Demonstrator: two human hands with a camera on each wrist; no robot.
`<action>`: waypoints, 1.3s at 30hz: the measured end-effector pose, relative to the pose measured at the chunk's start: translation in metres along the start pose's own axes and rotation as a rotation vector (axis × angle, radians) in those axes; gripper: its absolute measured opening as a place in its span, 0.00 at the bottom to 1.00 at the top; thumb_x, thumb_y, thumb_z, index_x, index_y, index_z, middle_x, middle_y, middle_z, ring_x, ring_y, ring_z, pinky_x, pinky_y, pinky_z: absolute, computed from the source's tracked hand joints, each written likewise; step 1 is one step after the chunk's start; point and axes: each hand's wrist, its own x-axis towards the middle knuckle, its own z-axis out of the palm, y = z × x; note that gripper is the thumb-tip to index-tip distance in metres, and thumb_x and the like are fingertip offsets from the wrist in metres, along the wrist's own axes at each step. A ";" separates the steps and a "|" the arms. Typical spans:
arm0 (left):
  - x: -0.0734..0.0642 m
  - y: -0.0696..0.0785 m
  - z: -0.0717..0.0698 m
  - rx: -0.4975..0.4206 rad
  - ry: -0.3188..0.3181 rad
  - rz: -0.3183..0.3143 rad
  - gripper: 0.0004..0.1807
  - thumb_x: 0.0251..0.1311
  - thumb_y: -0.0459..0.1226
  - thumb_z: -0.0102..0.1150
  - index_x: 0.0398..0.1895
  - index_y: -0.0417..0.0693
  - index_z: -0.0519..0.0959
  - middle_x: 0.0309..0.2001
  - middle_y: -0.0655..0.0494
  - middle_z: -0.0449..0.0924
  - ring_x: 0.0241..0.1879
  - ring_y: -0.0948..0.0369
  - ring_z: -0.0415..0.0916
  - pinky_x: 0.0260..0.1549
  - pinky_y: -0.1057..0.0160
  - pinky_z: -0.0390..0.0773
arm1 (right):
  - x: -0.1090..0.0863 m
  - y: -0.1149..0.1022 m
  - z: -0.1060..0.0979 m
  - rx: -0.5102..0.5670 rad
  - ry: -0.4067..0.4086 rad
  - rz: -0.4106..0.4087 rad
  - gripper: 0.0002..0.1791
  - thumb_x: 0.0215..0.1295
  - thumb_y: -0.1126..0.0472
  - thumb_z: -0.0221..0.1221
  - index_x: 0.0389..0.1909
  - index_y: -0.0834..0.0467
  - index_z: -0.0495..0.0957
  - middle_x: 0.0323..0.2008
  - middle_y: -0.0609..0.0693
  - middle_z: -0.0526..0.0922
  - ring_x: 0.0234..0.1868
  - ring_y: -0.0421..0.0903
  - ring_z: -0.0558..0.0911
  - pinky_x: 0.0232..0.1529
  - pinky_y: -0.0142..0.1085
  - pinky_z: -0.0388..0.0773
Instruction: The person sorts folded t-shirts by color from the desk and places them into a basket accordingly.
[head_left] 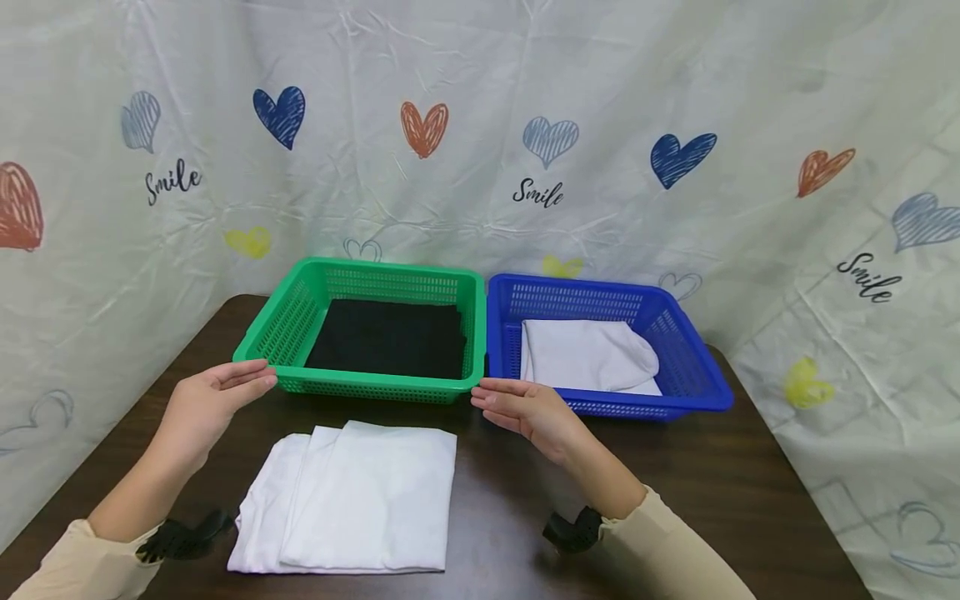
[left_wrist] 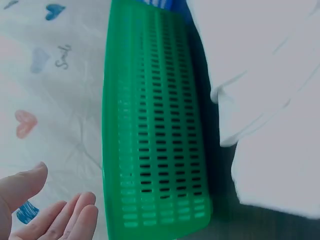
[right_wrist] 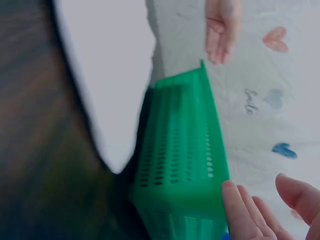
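Note:
My left hand (head_left: pixel 216 402), fingers straight, is by the front left corner of a green plastic basket (head_left: pixel 367 385). A narrow gap parts its fingertips from the rim in the left wrist view. At the basket's front right corner is my right hand (head_left: pixel 534 414), fingers extended. Its fingertips (right_wrist: pixel 231 192) overlap the rim in the right wrist view; contact is unclear. Neither hand holds anything. Folded black cloth (head_left: pixel 386 337) lies inside the green basket. Nearer me, a folded white cloth (head_left: pixel 375 500), perhaps a garment, lies flat on the dark table.
A blue plastic basket (head_left: pixel 697 367) stands right beside the green one, with folded white cloth (head_left: pixel 585 354) in it. Both baskets sit toward the back of the brown table (head_left: pixel 750 500). A white curtain (head_left: pixel 480 50) printed with hearts hangs behind and along the sides.

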 end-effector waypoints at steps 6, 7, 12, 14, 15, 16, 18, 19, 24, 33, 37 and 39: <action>-0.014 -0.006 0.009 0.018 -0.019 -0.020 0.40 0.63 0.58 0.61 0.69 0.41 0.70 0.43 0.76 0.86 0.55 0.71 0.77 0.64 0.31 0.63 | -0.011 0.016 0.006 -0.034 -0.046 0.020 0.29 0.71 0.65 0.56 0.70 0.72 0.63 0.67 0.67 0.70 0.63 0.49 0.80 0.62 0.37 0.76; -0.016 -0.008 0.010 0.021 -0.029 -0.025 0.40 0.63 0.58 0.60 0.69 0.41 0.70 0.45 0.73 0.87 0.50 0.78 0.76 0.64 0.31 0.64 | -0.013 0.019 0.007 -0.038 -0.050 0.022 0.30 0.71 0.65 0.56 0.70 0.72 0.63 0.67 0.68 0.70 0.63 0.49 0.80 0.62 0.38 0.76; -0.023 -0.017 0.014 0.035 -0.051 -0.052 0.40 0.63 0.58 0.60 0.70 0.41 0.70 0.50 0.64 0.87 0.50 0.81 0.74 0.63 0.31 0.64 | -0.023 0.031 0.008 -0.052 -0.062 0.023 0.30 0.70 0.65 0.57 0.69 0.73 0.63 0.67 0.68 0.71 0.63 0.50 0.80 0.63 0.39 0.75; -0.026 -0.021 0.015 0.032 -0.056 -0.058 0.40 0.63 0.58 0.60 0.71 0.42 0.68 0.53 0.62 0.86 0.51 0.81 0.73 0.63 0.31 0.65 | -0.026 0.034 0.008 -0.055 -0.070 0.027 0.30 0.70 0.64 0.58 0.69 0.73 0.64 0.66 0.67 0.72 0.63 0.50 0.80 0.63 0.39 0.76; -0.028 -0.022 0.015 0.037 -0.057 -0.059 0.41 0.63 0.58 0.60 0.71 0.42 0.68 0.54 0.61 0.85 0.51 0.82 0.73 0.63 0.31 0.65 | -0.028 0.036 0.009 -0.053 -0.075 0.032 0.30 0.70 0.64 0.58 0.69 0.73 0.64 0.65 0.67 0.73 0.63 0.50 0.80 0.64 0.40 0.75; -0.029 -0.024 0.015 0.036 -0.062 -0.058 0.41 0.64 0.58 0.60 0.71 0.42 0.67 0.56 0.60 0.85 0.49 0.84 0.72 0.63 0.32 0.65 | -0.029 0.037 0.009 -0.051 -0.078 0.042 0.31 0.69 0.63 0.59 0.68 0.73 0.64 0.65 0.67 0.73 0.63 0.50 0.80 0.63 0.40 0.76; -0.033 -0.027 0.015 0.041 -0.072 -0.056 0.41 0.64 0.57 0.60 0.72 0.41 0.66 0.58 0.56 0.83 0.46 0.88 0.70 0.63 0.34 0.66 | -0.031 0.040 0.010 -0.044 -0.092 0.058 0.31 0.69 0.63 0.59 0.68 0.73 0.65 0.64 0.67 0.74 0.63 0.51 0.80 0.63 0.40 0.76; -0.035 -0.027 0.015 0.051 -0.076 -0.056 0.41 0.64 0.57 0.59 0.72 0.41 0.65 0.60 0.53 0.82 0.45 0.89 0.70 0.63 0.35 0.67 | -0.032 0.042 0.010 -0.038 -0.099 0.067 0.31 0.69 0.64 0.60 0.68 0.74 0.64 0.64 0.67 0.74 0.63 0.51 0.80 0.63 0.40 0.77; -0.040 -0.037 0.012 0.099 -0.093 -0.071 0.43 0.65 0.58 0.58 0.73 0.39 0.62 0.65 0.45 0.76 0.45 0.88 0.73 0.62 0.43 0.72 | -0.034 0.051 0.013 0.001 -0.115 0.119 0.31 0.68 0.66 0.59 0.68 0.75 0.63 0.64 0.69 0.73 0.61 0.51 0.81 0.60 0.39 0.79; -0.040 -0.057 0.009 0.108 -0.140 -0.130 0.45 0.66 0.55 0.58 0.74 0.33 0.58 0.69 0.38 0.69 0.47 0.85 0.74 0.61 0.48 0.76 | -0.030 0.069 0.014 0.022 -0.086 0.191 0.30 0.69 0.66 0.59 0.68 0.75 0.63 0.63 0.68 0.75 0.57 0.46 0.83 0.60 0.39 0.79; -0.041 -0.064 0.009 0.119 -0.136 -0.159 0.46 0.66 0.56 0.58 0.74 0.33 0.58 0.70 0.39 0.68 0.46 0.88 0.70 0.65 0.41 0.70 | -0.028 0.076 0.016 0.031 -0.058 0.230 0.30 0.69 0.65 0.59 0.67 0.74 0.65 0.61 0.66 0.78 0.56 0.47 0.84 0.59 0.40 0.80; -0.042 -0.068 0.008 0.111 -0.142 -0.169 0.46 0.67 0.55 0.58 0.74 0.31 0.56 0.70 0.38 0.67 0.46 0.88 0.69 0.66 0.39 0.67 | -0.027 0.078 0.017 0.038 -0.053 0.241 0.30 0.69 0.65 0.59 0.67 0.74 0.65 0.60 0.65 0.79 0.56 0.46 0.85 0.60 0.40 0.80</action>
